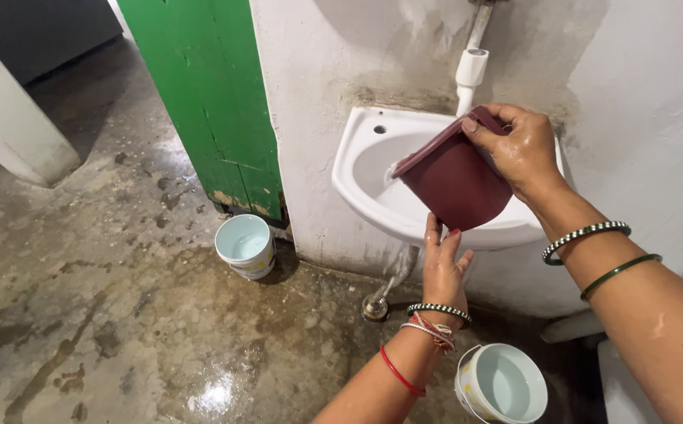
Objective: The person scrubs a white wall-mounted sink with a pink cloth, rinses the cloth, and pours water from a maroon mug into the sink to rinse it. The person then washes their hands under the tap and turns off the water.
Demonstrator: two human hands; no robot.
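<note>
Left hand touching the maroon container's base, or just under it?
Touching. The head view shows the left hand with its fingertips pressed against the bottom of the maroon container, no gap visible, while the right hand grips its rim above the sink.

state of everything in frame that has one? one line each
maroon container: tilted over the basin, mouth toward it
right hand: gripping the container's rim
left hand: fingertips under the container's base
wash basin: wall-mounted, no plug visible in the overflow hole
near bucket: upright, holds water
far bucket: upright, on the floor by the green door
floor: wet, patchy
</note>
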